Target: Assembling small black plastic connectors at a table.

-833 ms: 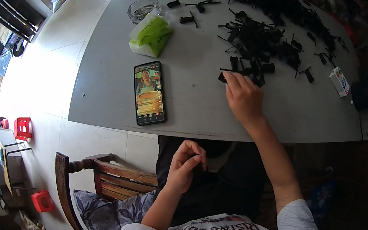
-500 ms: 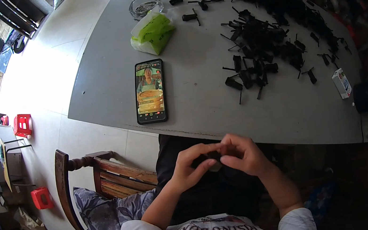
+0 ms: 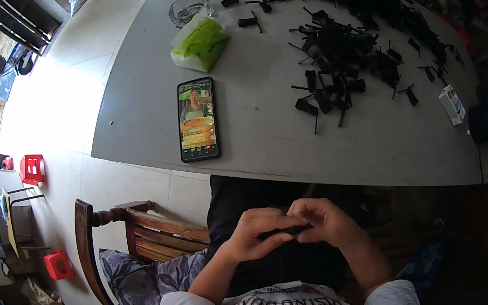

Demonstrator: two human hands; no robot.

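Note:
Over my lap, just off the table's near edge, my left hand (image 3: 261, 233) and my right hand (image 3: 325, 222) meet fingertip to fingertip. Both are closed around a small dark piece (image 3: 293, 230), mostly hidden by the fingers. On the grey table (image 3: 255, 144) to the right lies a loose heap of black plastic parts (image 3: 327, 36), each a stubby body with a thin stem. Several similar parts (image 3: 248, 22) lie apart from it at the far middle.
A phone (image 3: 197, 120) with a lit screen lies left of centre. Beyond it are a green and white soft packet (image 3: 201, 44) and a glass ashtray (image 3: 191, 9). A small white box (image 3: 452, 105) stands at the right edge. A wooden chair (image 3: 161, 228) is at my left.
Both hands have come slightly lower, toward my body, and their fingers have drawn closer round the small dark piece. The things on the table have kept their places.

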